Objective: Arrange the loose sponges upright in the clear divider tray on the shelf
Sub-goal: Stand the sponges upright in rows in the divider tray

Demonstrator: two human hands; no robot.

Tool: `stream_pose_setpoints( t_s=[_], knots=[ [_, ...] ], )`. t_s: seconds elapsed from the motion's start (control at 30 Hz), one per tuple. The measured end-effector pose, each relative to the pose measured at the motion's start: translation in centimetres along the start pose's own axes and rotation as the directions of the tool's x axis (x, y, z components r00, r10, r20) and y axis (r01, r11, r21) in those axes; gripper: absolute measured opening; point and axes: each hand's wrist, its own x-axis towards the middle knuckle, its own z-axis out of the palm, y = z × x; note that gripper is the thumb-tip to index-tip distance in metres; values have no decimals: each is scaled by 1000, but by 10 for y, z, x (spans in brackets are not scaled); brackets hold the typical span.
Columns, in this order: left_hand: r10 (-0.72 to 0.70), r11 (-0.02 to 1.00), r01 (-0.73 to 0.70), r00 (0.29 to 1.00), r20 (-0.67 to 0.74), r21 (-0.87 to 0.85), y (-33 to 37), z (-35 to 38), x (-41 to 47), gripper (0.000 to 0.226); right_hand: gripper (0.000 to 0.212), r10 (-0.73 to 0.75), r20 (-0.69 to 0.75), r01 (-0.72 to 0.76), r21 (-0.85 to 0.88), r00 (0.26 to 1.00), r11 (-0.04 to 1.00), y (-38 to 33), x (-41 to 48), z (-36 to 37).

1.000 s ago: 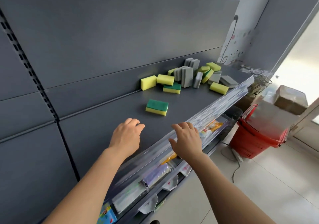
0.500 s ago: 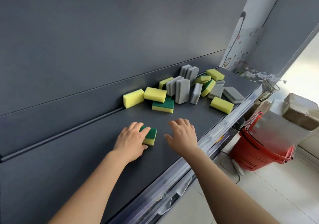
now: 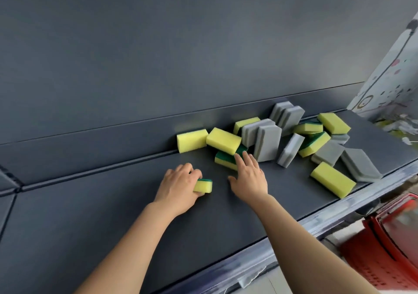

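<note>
My left hand grips a yellow sponge with a green top that lies on the dark shelf. My right hand reaches forward with straight fingers, its fingertips touching a second green-and-yellow sponge under a plain yellow sponge. Behind lies a loose heap: another yellow sponge against the back panel, several grey sponges standing or leaning, and more yellow and grey ones to the right. No clear divider tray is in sight.
The shelf's front edge carries a clear price strip running down to the left. A red basket stands on the floor at the lower right. The grey back panel rises behind the sponges.
Both hands moved forward from the shelf's front edge onto the shelf. My left hand closed round the lone green-topped sponge. My right hand reached up to the heap's nearest sponge.
</note>
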Motion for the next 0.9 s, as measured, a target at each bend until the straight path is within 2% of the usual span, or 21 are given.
stream_pose_setpoints(
  t_s=[0.17,0.3,0.47,0.57,0.7,0.9],
  knots=[
    [-124,989,121,992,-32,-84,6,-1,-2,34,59,-39,-137,32,-50,990,998,7,11,4],
    [-261,955,246,962,-80,-163,12,-3,-11,36,50,-40,-116,60,173,992,983,9,8,6],
    [-451,861,390,883,-133,-327,17,-9,-31,38,44,-152,-150,191,295,977,936,-3,-6,4],
    [-570,768,454,806,-160,-451,18,-17,-49,33,40,-168,-192,244,509,967,825,-20,-18,-3],
    [-698,638,520,702,-142,-568,12,-29,-79,40,36,-190,-138,228,753,972,617,-51,-29,-13],
    [-785,514,475,596,-169,-714,-12,-51,-144,24,28,-370,-98,274,846,924,458,-115,-51,-14]
  ],
)
